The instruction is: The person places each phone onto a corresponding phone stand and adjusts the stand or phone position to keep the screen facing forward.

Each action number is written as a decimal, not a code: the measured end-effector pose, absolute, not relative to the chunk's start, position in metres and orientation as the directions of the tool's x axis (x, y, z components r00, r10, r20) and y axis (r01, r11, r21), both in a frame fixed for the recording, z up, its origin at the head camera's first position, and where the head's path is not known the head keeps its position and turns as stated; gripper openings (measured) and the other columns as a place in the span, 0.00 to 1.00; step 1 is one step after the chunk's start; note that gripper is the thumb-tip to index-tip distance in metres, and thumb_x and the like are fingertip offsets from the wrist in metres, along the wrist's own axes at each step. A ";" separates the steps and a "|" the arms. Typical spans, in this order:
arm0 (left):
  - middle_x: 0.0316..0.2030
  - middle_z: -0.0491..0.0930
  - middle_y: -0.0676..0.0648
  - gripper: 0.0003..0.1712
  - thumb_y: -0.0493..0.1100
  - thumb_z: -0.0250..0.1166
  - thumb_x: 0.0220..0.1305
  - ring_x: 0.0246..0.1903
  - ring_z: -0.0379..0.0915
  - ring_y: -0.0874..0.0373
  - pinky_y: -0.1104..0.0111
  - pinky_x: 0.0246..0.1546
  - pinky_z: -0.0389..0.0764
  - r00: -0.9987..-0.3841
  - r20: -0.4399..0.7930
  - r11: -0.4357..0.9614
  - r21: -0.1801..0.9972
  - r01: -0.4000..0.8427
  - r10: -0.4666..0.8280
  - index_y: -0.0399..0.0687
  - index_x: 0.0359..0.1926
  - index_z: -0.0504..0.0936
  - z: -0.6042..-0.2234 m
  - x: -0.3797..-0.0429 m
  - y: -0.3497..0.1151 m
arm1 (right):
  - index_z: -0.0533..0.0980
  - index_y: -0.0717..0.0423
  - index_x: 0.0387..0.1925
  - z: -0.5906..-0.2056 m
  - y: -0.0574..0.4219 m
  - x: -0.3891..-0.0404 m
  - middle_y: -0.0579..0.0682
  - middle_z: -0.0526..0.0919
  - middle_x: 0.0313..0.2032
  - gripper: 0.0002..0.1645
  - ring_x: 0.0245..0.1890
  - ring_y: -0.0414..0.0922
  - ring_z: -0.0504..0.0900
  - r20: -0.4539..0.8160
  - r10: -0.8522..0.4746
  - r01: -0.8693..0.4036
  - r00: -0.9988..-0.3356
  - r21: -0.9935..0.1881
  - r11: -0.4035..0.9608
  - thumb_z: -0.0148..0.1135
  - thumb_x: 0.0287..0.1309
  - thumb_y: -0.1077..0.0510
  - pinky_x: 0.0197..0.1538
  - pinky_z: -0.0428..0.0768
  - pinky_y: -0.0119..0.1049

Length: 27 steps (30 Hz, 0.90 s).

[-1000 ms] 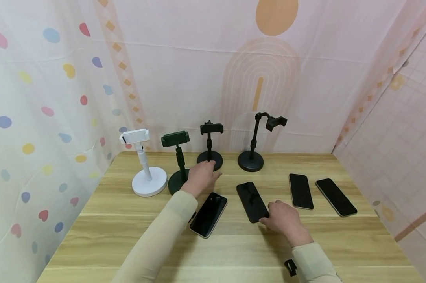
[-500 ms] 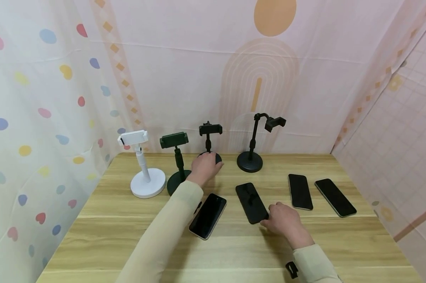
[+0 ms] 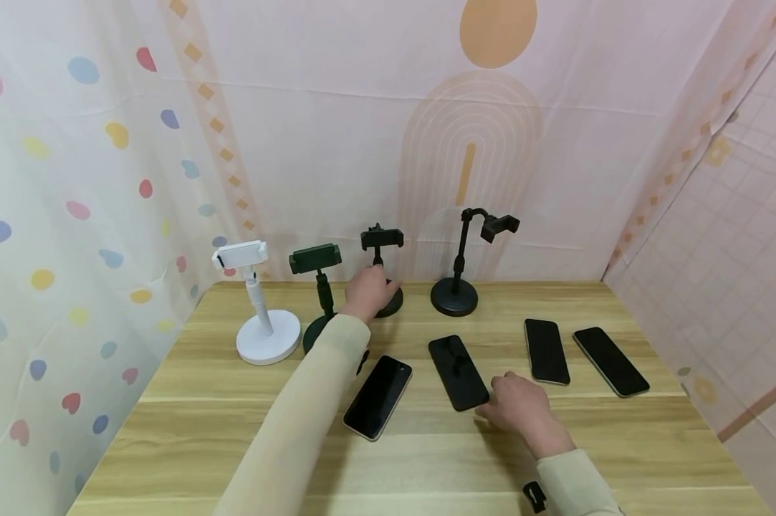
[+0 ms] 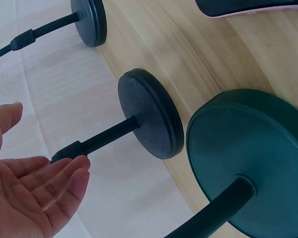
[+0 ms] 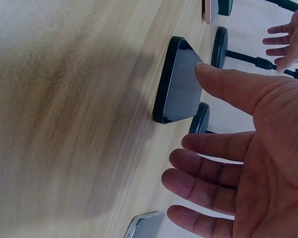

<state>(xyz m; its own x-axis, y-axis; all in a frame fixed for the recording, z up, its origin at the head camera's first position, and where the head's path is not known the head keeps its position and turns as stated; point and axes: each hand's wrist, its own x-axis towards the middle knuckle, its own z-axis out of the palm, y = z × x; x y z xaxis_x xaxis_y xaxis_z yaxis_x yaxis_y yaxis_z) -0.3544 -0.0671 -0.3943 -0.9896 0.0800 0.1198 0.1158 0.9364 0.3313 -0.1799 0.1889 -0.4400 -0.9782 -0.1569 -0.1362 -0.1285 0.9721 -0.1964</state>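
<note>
My left hand [image 3: 370, 292] reaches to the shorter black phone stand [image 3: 382, 239], beside its stem and over part of its base. In the left wrist view the left hand [image 4: 37, 196] has loosely bent fingers near the stem's collar, with the thumb held apart; whether the fingertips touch the stem I cannot tell. My right hand [image 3: 518, 408] is at the near right corner of a black smartphone [image 3: 458, 374] lying on the table. Seen from the right wrist, the right hand [image 5: 228, 163] has its fingers spread and the thumb apart, gripping nothing.
A white phone stand [image 3: 268, 337] and a green phone stand [image 3: 315, 259] stand at the left. A taller black phone stand [image 3: 454, 299] with a bent neck is at the back. Another smartphone [image 3: 377, 398] lies near the left sleeve; two smartphones [image 3: 547, 351] lie at the right.
The left hand has moved forward and upward, from over the base of the shorter black phone stand to beside its stem. The right hand has hardly moved.
</note>
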 end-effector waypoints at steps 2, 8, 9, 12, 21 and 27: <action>0.45 0.82 0.37 0.29 0.56 0.59 0.71 0.39 0.81 0.47 0.57 0.35 0.82 -0.993 0.105 0.929 0.359 0.093 0.058 0.32 0.54 0.78 -0.392 -0.357 -0.066 | 0.81 0.65 0.41 -0.441 0.189 -0.180 0.58 0.81 0.36 0.29 0.32 0.51 0.80 -0.135 -0.156 -0.128 -0.978 -0.198 0.972 0.74 0.50 0.44 0.36 0.80 0.50; 0.54 0.78 0.35 0.36 0.57 0.57 0.72 0.48 0.79 0.42 0.53 0.43 0.81 -0.998 0.066 0.903 0.430 0.013 -0.017 0.31 0.66 0.70 -0.385 -0.364 -0.064 | 0.81 0.66 0.42 -0.442 0.189 -0.180 0.61 0.82 0.39 0.30 0.36 0.54 0.81 -0.128 -0.150 -0.123 -0.980 -0.195 0.973 0.74 0.50 0.43 0.39 0.80 0.51; 0.56 0.77 0.35 0.36 0.57 0.57 0.72 0.49 0.78 0.42 0.52 0.44 0.81 -0.998 0.065 0.899 0.437 0.008 -0.023 0.32 0.67 0.69 -0.383 -0.366 -0.064 | 0.81 0.66 0.42 -0.441 0.189 -0.180 0.62 0.82 0.40 0.30 0.36 0.55 0.81 -0.129 -0.148 -0.122 -0.981 -0.194 0.973 0.74 0.50 0.43 0.39 0.80 0.51; 0.61 0.73 0.34 0.37 0.56 0.56 0.72 0.53 0.76 0.40 0.51 0.48 0.79 -0.998 0.067 0.884 0.467 0.015 -0.019 0.32 0.69 0.66 -0.381 -0.372 -0.064 | 0.81 0.66 0.42 -0.440 0.190 -0.180 0.61 0.81 0.40 0.30 0.35 0.54 0.81 -0.130 -0.146 -0.119 -0.981 -0.194 0.974 0.74 0.50 0.43 0.39 0.80 0.51; 0.52 0.78 0.34 0.26 0.48 0.56 0.74 0.48 0.77 0.42 0.52 0.52 0.76 -0.996 0.080 0.752 0.659 0.028 -0.033 0.33 0.64 0.73 -0.383 -0.383 -0.068 | 0.80 0.65 0.40 -0.441 0.194 -0.179 0.60 0.81 0.38 0.29 0.33 0.52 0.80 -0.130 -0.139 -0.111 -0.982 -0.199 0.974 0.73 0.51 0.43 0.37 0.79 0.50; 0.46 0.80 0.35 0.24 0.44 0.52 0.76 0.40 0.75 0.45 0.56 0.46 0.76 -0.995 0.076 0.690 0.724 0.010 -0.066 0.34 0.65 0.72 -0.380 -0.386 -0.065 | 0.80 0.64 0.38 -0.442 0.197 -0.179 0.56 0.79 0.34 0.28 0.31 0.50 0.78 -0.129 -0.139 -0.112 -0.982 -0.197 0.974 0.73 0.51 0.43 0.35 0.79 0.49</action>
<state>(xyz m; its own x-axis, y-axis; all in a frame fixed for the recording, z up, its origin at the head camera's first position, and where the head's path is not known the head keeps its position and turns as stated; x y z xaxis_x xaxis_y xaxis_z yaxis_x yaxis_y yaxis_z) -0.3863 -0.0652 -0.3804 -0.9949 -0.0657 0.0765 0.0101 0.6898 0.7239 -0.1793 0.1967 -0.4415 -0.9818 -0.1390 -0.1292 -0.1120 0.9740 -0.1971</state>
